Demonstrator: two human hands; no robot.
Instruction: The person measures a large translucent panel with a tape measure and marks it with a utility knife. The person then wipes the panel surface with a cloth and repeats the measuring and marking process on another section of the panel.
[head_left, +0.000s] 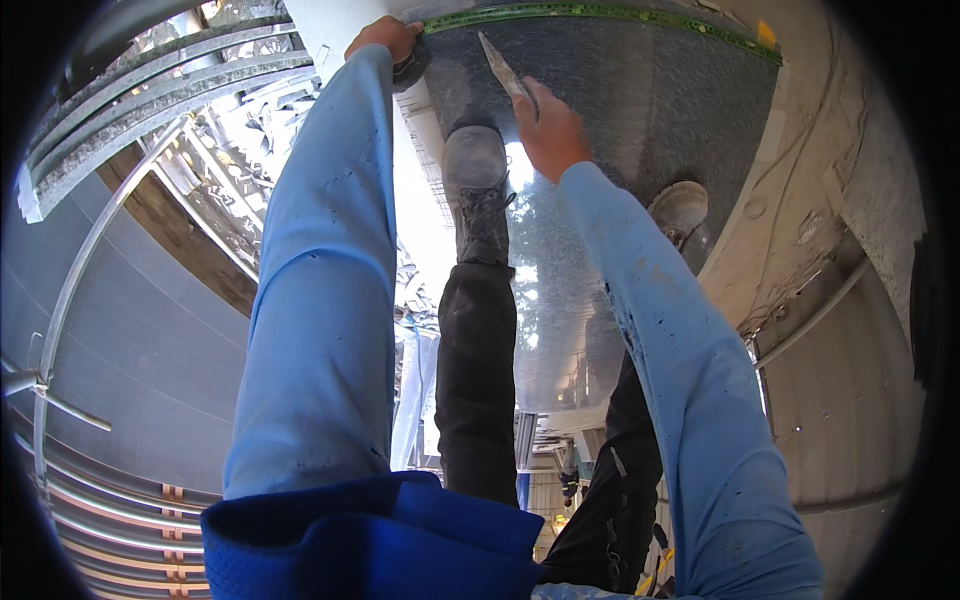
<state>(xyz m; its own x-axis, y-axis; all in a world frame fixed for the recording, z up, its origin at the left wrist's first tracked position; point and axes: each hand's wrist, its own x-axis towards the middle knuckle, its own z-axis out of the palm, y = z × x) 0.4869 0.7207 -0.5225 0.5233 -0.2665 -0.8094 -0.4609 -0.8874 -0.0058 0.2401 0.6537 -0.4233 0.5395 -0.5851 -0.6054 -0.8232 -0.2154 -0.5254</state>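
A green measuring tape point(600, 11) lies stretched across the far part of a dark, shiny metal sheet point(640, 110). At the sheet's far left edge my left hand point(385, 38) is closed on the tape's left end, fingertips at the edge. My right hand point(552, 132) grips a pointed metal tool point(500, 68), which looks like snips, though the grip hides most of its handle. Its tip points far and left, just short of the tape and above the sheet. Both of my boots, the left boot point(476, 185) and the right boot point(680, 212), stand on the sheet.
Metal scraps point(240, 140) and stacked metal channels point(170, 75) are at the left, near a tubular rail point(75, 260). A dusty concrete strip point(790, 200) runs along the right side. A small yellow object point(766, 33) sits by the tape's right end. Another person point(569, 485) is in the background.
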